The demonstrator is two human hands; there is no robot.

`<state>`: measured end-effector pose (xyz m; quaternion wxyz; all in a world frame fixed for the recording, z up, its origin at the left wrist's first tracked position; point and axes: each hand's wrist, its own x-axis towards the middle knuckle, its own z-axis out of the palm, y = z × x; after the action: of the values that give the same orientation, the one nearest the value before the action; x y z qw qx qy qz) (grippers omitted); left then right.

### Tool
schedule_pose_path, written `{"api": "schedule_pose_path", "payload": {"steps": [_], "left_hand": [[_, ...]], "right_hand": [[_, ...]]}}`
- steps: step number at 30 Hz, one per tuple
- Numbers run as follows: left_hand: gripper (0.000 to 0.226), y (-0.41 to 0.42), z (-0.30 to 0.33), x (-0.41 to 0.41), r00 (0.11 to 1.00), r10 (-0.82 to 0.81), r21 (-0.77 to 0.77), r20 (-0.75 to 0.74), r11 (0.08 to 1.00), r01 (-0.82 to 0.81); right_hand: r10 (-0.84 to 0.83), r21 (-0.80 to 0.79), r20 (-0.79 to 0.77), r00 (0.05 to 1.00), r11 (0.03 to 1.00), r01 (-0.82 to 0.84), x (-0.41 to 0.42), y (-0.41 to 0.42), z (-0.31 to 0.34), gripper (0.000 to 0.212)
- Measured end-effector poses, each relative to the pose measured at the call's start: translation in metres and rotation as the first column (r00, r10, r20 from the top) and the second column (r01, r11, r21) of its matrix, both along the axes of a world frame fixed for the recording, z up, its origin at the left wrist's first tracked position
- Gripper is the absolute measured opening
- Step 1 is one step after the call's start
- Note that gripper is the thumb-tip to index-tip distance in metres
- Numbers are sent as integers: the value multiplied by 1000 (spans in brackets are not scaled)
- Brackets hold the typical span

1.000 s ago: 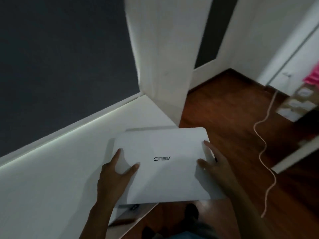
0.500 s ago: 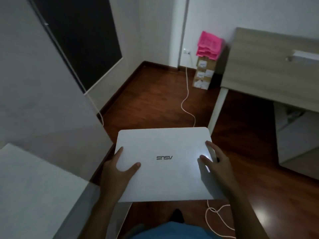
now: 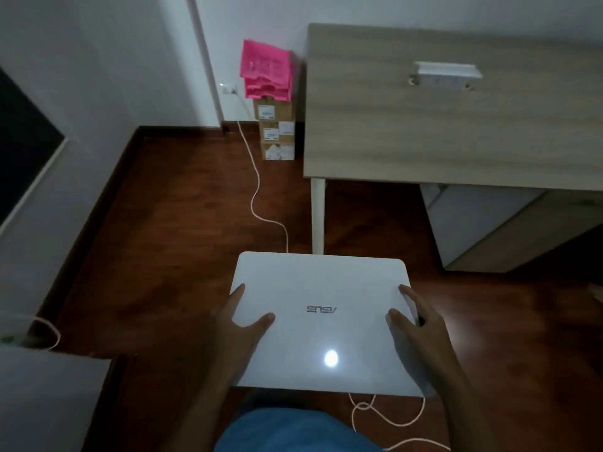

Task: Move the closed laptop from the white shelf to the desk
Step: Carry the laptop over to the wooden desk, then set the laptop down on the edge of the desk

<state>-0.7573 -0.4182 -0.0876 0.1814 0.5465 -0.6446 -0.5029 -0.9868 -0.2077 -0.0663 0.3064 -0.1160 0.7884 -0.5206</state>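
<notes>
Roughly halfway: closed white laptop (image 3: 321,324) is off the shelf, carried flat in mid-air above the wood floor (image 3: 182,230), lid logo up. Left hand (image 3: 239,327) clamps its left edge, thumb on top, other fingers hidden beneath; right hand (image 3: 419,324) does the same on the right edge. Desk (image 3: 456,125) stands ahead and to the right, well apart from the laptop. Surface mostly bare, white power strip (image 3: 447,75) near the back. Left to do: close the gap, set it down, let go. Loose cable (image 3: 257,197) on floor looks like a trip risk.
</notes>
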Motion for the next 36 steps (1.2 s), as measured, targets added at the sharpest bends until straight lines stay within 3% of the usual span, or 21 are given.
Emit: {"api": "schedule_pose_path", "payload": {"steps": [3, 9, 15, 25, 36], "left_hand": [[83, -47, -7, -63, 994, -80, 0, -70, 997, 80], [85, -139, 7, -179, 973, -229, -89, 7, 969, 229], [90, -200, 9, -283, 964, -265, -114, 30, 957, 267], [85, -261, -21, -430, 984, -160, -110, 74, 980, 168], [81, -298, -40, -469, 989, -91, -1, 120, 996, 92]], "right_hand": [[-71, 51, -29, 997, 996, 72, -49, -33, 2, 52], [-171, 51, -86, 981, 983, 176, -138, -94, 17, 52], [-242, -3, -60, 968, 970, 242, -231, -145, 13, 52], [1, 27, -33, 999, 1000, -1, -424, -245, -25, 64], [207, 94, 3, 978, 974, -206, -480, -291, -58, 83]]}}
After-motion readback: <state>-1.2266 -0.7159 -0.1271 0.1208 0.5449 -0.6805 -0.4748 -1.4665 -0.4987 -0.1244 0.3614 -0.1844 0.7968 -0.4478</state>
